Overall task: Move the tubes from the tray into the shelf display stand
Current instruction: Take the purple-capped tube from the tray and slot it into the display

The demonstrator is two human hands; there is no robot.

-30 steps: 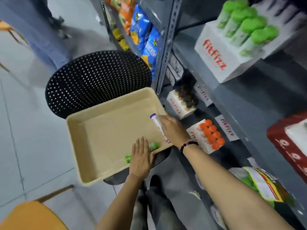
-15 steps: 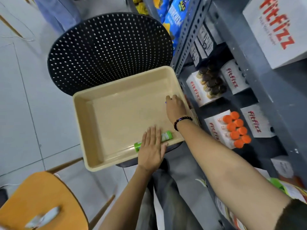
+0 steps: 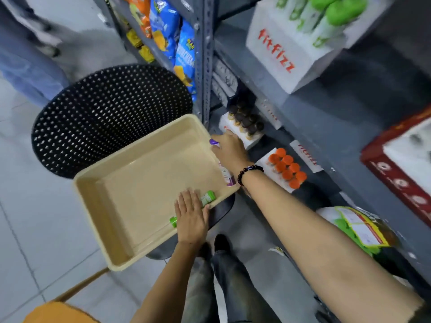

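Two tubes left in the tray beside the shelf

At centre frame, the left hand [image 3: 191, 217] lay flat, fingers together, on a green-capped tube [image 3: 207, 198] in the beige tray [image 3: 130, 183]; rightward, the right hand [image 3: 231, 149] gripped a purple-capped tube [image 3: 224, 171] at the tray's shelf-side rim.

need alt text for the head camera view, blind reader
Seen from above, a person's right hand grips a purple-capped tube at the right rim of a beige tray, while the left hand lies flat on a green-capped tube inside it. Grey shelves on the right hold display stands of orange-capped tubes.
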